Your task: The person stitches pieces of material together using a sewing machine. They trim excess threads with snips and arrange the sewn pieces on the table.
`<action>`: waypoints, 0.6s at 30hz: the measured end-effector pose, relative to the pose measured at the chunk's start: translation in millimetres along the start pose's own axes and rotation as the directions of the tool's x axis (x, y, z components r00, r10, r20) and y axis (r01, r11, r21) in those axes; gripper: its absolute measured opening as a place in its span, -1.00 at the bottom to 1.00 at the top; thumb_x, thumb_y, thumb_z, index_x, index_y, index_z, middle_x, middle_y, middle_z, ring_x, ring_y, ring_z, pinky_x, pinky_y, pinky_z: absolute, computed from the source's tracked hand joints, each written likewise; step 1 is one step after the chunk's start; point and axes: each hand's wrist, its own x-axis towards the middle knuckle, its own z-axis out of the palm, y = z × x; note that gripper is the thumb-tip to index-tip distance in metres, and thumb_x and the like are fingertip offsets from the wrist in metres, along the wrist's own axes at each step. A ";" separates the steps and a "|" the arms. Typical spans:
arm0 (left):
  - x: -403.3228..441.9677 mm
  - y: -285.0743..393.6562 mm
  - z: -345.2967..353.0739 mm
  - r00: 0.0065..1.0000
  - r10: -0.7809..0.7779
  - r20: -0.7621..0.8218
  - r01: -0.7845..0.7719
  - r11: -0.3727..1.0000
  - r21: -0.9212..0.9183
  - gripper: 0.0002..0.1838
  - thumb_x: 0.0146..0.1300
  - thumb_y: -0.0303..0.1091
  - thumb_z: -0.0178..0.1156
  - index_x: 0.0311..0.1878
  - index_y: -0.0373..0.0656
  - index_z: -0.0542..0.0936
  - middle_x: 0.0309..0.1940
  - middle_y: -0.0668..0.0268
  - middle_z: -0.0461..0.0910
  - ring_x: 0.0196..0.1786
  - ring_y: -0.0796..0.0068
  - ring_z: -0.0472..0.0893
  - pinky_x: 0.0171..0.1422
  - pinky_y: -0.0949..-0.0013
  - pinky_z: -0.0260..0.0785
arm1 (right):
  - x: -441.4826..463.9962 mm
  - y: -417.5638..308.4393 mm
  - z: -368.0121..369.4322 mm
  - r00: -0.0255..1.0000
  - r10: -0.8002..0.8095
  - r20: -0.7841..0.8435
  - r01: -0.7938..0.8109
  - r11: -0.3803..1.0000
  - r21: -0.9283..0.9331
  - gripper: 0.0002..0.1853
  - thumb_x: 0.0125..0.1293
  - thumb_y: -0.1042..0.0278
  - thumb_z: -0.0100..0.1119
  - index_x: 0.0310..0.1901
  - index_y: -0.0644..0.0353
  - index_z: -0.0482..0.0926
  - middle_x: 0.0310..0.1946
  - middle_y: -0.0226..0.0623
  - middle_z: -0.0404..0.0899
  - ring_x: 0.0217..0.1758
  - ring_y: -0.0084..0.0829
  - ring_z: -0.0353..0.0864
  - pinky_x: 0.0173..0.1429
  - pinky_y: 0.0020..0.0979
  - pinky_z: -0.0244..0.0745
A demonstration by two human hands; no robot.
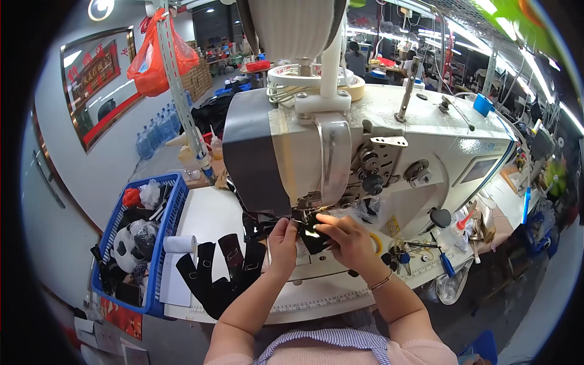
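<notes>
Workpiece [312,243] beneath sewing machine [380,118]

I log it black, just right of the left fingers [281,231], which are pressed together; I cannot tell whether they pinch its edge. Right fingers [333,223], slightly spread, rest on it. Buckled strips [205,267] lie left of both, on the table [207,210].

The right hand [351,241] covers part of the dark piece [312,242] at the sewing machine [255,152]; what the left hand [283,244] pinches is too small to tell. The left forearm [250,304] hides an edge of the black strips [216,289]. The top edge cuts off the thread cone [298,27]. The far person [355,59] is blurred, the machine's lettering [486,146] unreadable.
</notes>
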 end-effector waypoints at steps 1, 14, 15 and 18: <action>2.2 -1.0 -1.9 0.999 0.026 0.022 -0.027 0.998 0.057 -0.75 0.37 -0.32 0.06 -0.47 -0.14 0.42 -0.55 0.57 0.35 -0.47 0.81 0.23 -0.39 0.65 0.09 | -0.1 0.5 -0.6 1.000 0.000 0.007 0.000 1.000 0.007 -0.57 -0.20 0.59 0.22 -0.17 0.09 0.55 -0.02 -0.44 0.57 -0.31 -0.34 0.53 -0.22 -0.37 0.52; 69.7 51.8 -36.1 0.896 -0.177 0.408 -0.228 0.605 0.763 -0.70 0.06 -0.29 0.30 -0.17 -0.24 0.57 -0.36 0.30 0.56 -0.35 0.46 0.52 -0.24 0.38 0.38 | 2.9 11.7 -12.3 0.998 -0.059 0.016 0.060 0.994 -0.092 -0.56 -0.20 0.58 0.20 -0.15 0.04 0.58 -0.04 -0.49 0.58 -0.36 -0.46 0.48 -0.24 -0.45 0.46; 60.6 55.0 -35.5 0.893 -0.197 0.405 -0.178 0.671 0.719 -0.70 0.07 -0.27 0.29 -0.16 -0.23 0.58 -0.38 0.31 0.56 -0.36 0.49 0.51 -0.26 0.41 0.37 | -2.3 6.4 -16.2 0.996 -0.075 0.037 0.080 0.986 -0.145 -0.57 -0.19 0.57 0.20 -0.16 0.03 0.59 -0.04 -0.51 0.58 -0.38 -0.48 0.47 -0.26 -0.47 0.45; 39.7 94.7 -11.5 0.825 -0.545 0.149 0.226 0.561 0.797 -0.67 0.07 -0.21 0.30 -0.18 -0.26 0.63 -0.46 0.40 0.55 -0.41 0.65 0.45 -0.28 0.53 0.29 | -17.2 1.8 -5.9 0.991 -0.134 0.007 0.132 0.967 -0.218 -0.61 -0.16 0.51 0.21 -0.17 0.02 0.61 -0.04 -0.59 0.57 -0.47 -0.58 0.42 -0.34 -0.52 0.40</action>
